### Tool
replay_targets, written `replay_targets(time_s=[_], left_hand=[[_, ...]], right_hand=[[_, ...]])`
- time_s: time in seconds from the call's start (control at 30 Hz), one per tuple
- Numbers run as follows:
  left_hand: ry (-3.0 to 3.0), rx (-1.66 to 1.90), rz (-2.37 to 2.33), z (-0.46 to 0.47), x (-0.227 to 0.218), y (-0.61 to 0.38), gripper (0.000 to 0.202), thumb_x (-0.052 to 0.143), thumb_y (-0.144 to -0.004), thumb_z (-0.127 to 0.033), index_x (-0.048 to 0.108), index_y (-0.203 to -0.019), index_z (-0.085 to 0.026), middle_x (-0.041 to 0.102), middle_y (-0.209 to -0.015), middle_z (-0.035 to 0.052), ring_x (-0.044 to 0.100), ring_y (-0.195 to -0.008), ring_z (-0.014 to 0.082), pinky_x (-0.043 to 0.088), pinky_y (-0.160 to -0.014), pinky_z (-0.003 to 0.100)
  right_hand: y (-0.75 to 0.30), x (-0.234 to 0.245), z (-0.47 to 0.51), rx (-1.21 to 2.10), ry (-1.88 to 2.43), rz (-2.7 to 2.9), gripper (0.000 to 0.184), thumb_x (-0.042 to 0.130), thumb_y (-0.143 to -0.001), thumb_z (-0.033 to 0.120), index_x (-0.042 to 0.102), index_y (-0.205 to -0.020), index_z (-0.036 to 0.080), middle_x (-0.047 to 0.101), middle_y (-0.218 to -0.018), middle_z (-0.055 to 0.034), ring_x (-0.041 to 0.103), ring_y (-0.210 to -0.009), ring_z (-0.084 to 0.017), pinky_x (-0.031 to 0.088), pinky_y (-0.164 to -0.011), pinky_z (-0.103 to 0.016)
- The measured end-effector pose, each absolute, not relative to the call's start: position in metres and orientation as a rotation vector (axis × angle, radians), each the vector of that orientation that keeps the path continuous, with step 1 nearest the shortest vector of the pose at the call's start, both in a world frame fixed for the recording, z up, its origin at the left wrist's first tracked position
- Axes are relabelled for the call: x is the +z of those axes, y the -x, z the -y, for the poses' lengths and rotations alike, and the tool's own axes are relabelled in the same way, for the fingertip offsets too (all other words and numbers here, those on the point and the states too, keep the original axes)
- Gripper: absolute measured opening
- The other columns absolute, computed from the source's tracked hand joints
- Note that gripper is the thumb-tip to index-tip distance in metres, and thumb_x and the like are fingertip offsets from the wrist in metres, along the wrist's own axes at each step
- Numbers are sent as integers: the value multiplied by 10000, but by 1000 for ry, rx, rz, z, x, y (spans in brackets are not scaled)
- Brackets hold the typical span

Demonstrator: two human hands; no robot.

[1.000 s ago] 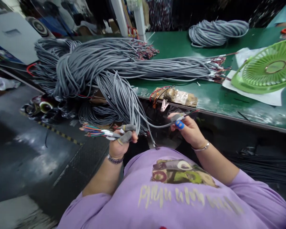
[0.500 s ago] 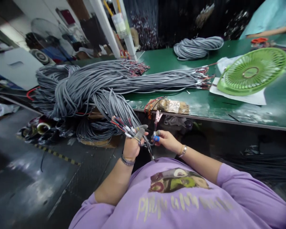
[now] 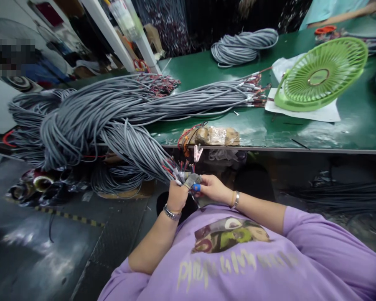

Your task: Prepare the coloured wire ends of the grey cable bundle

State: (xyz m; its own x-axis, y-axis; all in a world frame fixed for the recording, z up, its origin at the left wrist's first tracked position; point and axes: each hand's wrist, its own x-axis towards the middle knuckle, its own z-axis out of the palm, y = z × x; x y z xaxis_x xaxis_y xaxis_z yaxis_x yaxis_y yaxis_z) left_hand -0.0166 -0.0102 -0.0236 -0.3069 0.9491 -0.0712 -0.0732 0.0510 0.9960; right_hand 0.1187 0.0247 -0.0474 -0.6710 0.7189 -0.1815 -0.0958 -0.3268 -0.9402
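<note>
While both hands meet just below the near edge of the green table (image 3: 269, 133), the left hand (image 3: 177, 196) is closed around the grey cable bundle (image 3: 128, 142) and the right hand (image 3: 214, 189) pinches at its wire ends (image 3: 175, 169).

The bundle droops off the table's near edge from a heap on its left part, and the stripped coloured ends fan out above the left fist (grey cots on its fingertips, a blue one on the right hand). Which single wire the right fingers clamp cannot be told. A pink clip (image 3: 197, 153) hangs from the table edge just above the hands. The likeliest trouble, I judge, is the overhanging heap's weight dragging cables through the fist, or a slack pinch letting ends slip and tangle.
</note>
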Motion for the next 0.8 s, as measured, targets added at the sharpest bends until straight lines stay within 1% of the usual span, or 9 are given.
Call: replay_targets(time_s=[0.07,0.13,0.23,0.3,0.43,0.53,0.6,0.67,0.8], left_hand=[[-945,1447,-1431,13,-22,18,208,817,-657,-331,728,-679,-145,648,-578,-1,556,-502,98,447,-501,217],[-925,1482,-1436,15,-21,20,218,795,-685,-350,723,-675,-144,618,-533,-7,512,-458,81,390,-450,200],[-918,1483,-1447,17,-20,23,248,766,-722,-380,712,-674,-143,631,-536,8,478,-420,70,345,-415,195],[-941,1463,-1460,19,-20,23,271,772,-720,-392,695,-648,-142,644,-549,16,470,-415,65,348,-415,195],[-1010,1410,-1449,20,-15,22,307,823,-655,-399,662,-584,-148,614,-509,0,459,-417,67,387,-433,199],[-1063,1263,-1456,21,-10,25,275,832,-643,-365,680,-579,-146,605,-490,1,461,-413,75,404,-441,207],[-1091,1147,-1445,22,-7,28,249,820,-659,-342,697,-583,-139,617,-496,16,481,-420,84,398,-438,208],[-1110,1109,-1431,23,-7,31,246,799,-687,-333,700,-578,-135,633,-509,30,488,-424,83,385,-436,204],[-1024,1292,-1410,23,-11,29,275,770,-718,-354,676,-579,-136,650,-526,34,473,-420,68,340,-419,187]], right_hand=[[-124,-47,-28,2035,779,1462,326,780,-679,440,640,-777,163,657,-672,-4,612,-589,-130,471,-534,-234],[-131,-43,-34,1973,768,1531,273,743,-723,411,651,-785,162,662,-687,-9,607,-596,-126,471,-541,-232],[-137,-33,-44,1796,867,1475,240,689,-777,400,617,-778,171,649,-677,-2,531,-510,-89,430,-486,-217],[-135,-26,-48,1737,872,1469,259,716,-756,405,598,-780,176,625,-647,12,485,-483,-80,403,-461,-216],[-119,-20,-49,1840,751,1467,300,754,-724,405,545,-771,195,618,-611,17,548,-519,-114,433,-497,-240],[-113,-19,-47,1950,738,1393,281,730,-745,393,530,-775,197,612,-598,20,563,-493,-121,411,-462,-235],[-113,-16,-47,1988,729,1397,255,718,-755,369,543,-774,185,608,-581,18,551,-472,-112,361,-431,-215],[-115,-12,-48,1977,729,1424,236,712,-755,351,558,-769,173,592,-549,25,519,-448,-97,316,-415,-202],[-116,-6,-50,1884,786,1416,250,722,-722,370,594,-738,156,548,-532,45,427,-430,-60,301,-414,-195]])
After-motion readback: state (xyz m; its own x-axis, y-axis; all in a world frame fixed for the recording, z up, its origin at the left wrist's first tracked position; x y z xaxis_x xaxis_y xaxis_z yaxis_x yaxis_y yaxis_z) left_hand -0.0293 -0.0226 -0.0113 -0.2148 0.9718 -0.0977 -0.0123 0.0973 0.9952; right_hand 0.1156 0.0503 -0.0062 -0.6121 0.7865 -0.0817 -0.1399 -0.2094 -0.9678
